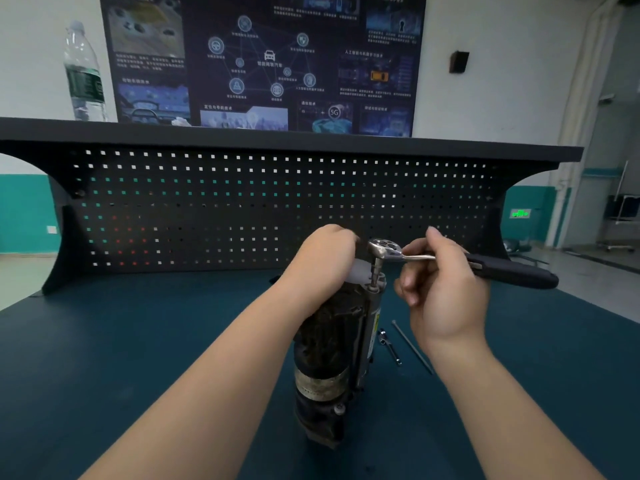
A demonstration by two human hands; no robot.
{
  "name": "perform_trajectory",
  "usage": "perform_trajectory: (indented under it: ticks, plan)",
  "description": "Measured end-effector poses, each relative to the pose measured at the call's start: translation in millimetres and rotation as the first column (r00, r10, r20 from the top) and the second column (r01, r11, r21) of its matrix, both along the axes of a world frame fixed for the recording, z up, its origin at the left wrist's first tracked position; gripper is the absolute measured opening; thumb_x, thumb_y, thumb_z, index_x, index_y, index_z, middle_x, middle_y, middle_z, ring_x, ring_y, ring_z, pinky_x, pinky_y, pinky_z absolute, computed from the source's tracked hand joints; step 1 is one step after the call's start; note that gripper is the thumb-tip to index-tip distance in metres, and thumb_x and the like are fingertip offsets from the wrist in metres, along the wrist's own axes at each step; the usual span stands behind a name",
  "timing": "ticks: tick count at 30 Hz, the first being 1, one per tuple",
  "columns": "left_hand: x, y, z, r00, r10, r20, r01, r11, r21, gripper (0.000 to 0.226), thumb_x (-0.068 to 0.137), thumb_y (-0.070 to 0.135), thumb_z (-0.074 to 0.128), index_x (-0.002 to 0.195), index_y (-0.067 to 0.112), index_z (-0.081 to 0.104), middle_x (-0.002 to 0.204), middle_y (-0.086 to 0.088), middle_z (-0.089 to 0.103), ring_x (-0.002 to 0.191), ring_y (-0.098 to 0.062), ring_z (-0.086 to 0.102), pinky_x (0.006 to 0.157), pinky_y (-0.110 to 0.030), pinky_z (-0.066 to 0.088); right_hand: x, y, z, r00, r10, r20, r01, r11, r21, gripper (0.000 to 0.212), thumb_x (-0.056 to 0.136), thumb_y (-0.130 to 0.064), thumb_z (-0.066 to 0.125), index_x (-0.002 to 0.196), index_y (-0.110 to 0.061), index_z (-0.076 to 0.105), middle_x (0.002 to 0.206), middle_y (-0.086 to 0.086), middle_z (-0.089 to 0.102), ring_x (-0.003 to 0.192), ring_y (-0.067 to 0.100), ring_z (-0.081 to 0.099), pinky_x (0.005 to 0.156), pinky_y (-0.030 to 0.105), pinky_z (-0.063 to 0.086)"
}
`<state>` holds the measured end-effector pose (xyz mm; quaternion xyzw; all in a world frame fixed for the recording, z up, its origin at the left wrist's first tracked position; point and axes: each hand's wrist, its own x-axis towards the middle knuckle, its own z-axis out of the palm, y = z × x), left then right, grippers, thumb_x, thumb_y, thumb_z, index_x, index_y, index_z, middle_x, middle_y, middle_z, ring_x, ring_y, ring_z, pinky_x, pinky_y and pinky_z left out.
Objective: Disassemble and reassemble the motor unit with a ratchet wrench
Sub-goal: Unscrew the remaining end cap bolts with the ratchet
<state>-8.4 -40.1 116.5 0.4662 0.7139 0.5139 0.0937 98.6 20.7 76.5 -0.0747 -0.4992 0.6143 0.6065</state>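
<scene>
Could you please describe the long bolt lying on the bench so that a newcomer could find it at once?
Start at the upright motor unit in the middle of the blue bench top. Just to its right lie two loose metal pieces. The long bolt is the outer one, a thin plain rod, far longer and slimmer than the stubby shiny socket extension beside it.

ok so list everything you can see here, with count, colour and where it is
motor unit: 1, black and grey, upright on the bench centre
ratchet wrench: 1, silver head with black handle, socket down on the motor's top
long bolt: 1, grey, lying on the bench right of the motor
socket extension: 1, silver, lying beside the long bolt
bench: 1, dark teal top
pegboard: 1, black, behind the bench
water bottle: 1, clear with green label, on the top shelf left
poster: 1, dark blue, on the wall
left hand: 1, gripping the motor's top
right hand: 1, holding the wrench
</scene>
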Motion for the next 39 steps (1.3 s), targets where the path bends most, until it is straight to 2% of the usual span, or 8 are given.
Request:
perform_trajectory:
  ticks: [6,13,18,21,28,31,34,39]
  plan:
    - [-7,-13,-10,0.918,-0.393,-0.062,0.394,0.919,0.010,0.027,0.081,0.018,0.056,0.100,0.031,0.071,0.077,0.013,0.069,0.068,-0.014,0.060,0.067,-0.023,0.049,7,30,15,0.906,0.423,0.002,-0.405,0.869,-0.285,0.035,0.093,-0.016,0.047,0.058,-0.013,0.043,0.041,-0.002,0.038,0.029,0.007,0.027,0.033,0.017,0.022]
    - [-14,-19,-10,0.895,-0.446,-0.009,0.445,0.895,-0.023,0.010,0.087,0.016,0.070,0.091,0.022,0.076,0.088,0.004,0.076,0.091,-0.012,0.071,0.080,-0.015,0.053,6,40,26,0.774,0.623,0.109,-0.548,0.747,-0.378,0.026,0.073,-0.018,0.064,0.053,-0.014,0.048,0.041,-0.007,0.042,0.026,0.002,0.030,0.029,0.011,0.021]
    - [-13,-15,-13,0.935,-0.352,-0.044,0.353,0.935,0.013,0.008,0.087,0.020,0.070,0.091,0.023,0.076,0.083,0.009,0.076,0.083,-0.004,0.071,0.081,-0.020,0.053,5,15,-9,0.995,0.081,-0.064,-0.081,0.997,0.006,0.038,0.088,-0.018,0.065,0.057,-0.024,0.043,0.047,-0.002,0.048,0.036,0.010,0.042,0.036,0.019,0.032]
    - [-12,-15,-9,0.918,-0.396,-0.026,0.396,0.918,-0.020,0.012,0.088,0.019,0.068,0.097,0.022,0.075,0.088,0.007,0.076,0.087,-0.005,0.071,0.083,-0.018,0.053,7,2,-16,0.974,-0.228,-0.005,0.217,0.916,0.338,0.033,0.089,-0.028,0.063,0.059,-0.027,0.048,0.052,0.001,0.058,0.040,0.013,0.052,0.042,0.020,0.042]
    - [-9,-12,-5,0.948,-0.319,0.017,0.320,0.947,-0.041,0.011,0.089,0.025,0.066,0.090,0.021,0.077,0.088,-0.001,0.076,0.076,-0.007,0.066,0.077,-0.021,0.052,3,38,12,0.918,0.393,-0.045,-0.390,0.881,-0.268,0.035,0.094,-0.013,0.054,0.061,-0.018,0.044,0.046,-0.001,0.045,0.033,0.005,0.034,0.033,0.015,0.025]
    - [-6,-7,-9,0.965,-0.259,-0.029,0.259,0.966,-0.023,0.012,0.089,0.028,0.067,0.087,0.023,0.077,0.085,0.002,0.076,0.075,-0.006,0.066,0.077,-0.021,0.052,-1,19,-5,0.998,-0.054,-0.028,0.055,0.998,0.043,0.040,0.093,-0.017,0.057,0.056,-0.024,0.042,0.046,-0.003,0.046,0.037,0.011,0.040,0.037,0.020,0.031]
    - [-4,-6,-9,0.956,-0.280,-0.082,0.279,0.960,-0.027,0.012,0.090,0.029,0.066,0.090,0.026,0.077,0.084,0.009,0.075,0.078,-0.001,0.068,0.076,-0.017,0.051,2,5,-20,0.902,-0.433,-0.005,0.400,0.830,0.388,0.034,0.091,-0.034,0.060,0.060,-0.026,0.046,0.053,0.000,0.055,0.046,0.013,0.049,0.045,0.022,0.040]
    - [-4,-9,-6,0.946,-0.323,-0.035,0.322,0.946,-0.033,0.012,0.092,0.025,0.064,0.092,0.025,0.076,0.090,0.004,0.076,0.077,-0.002,0.065,0.076,-0.013,0.050,11,35,4,0.938,0.338,-0.072,-0.345,0.902,-0.260,0.027,0.088,-0.014,0.062,0.062,-0.017,0.054,0.049,-0.003,0.050,0.035,0.003,0.038,0.033,0.014,0.028]
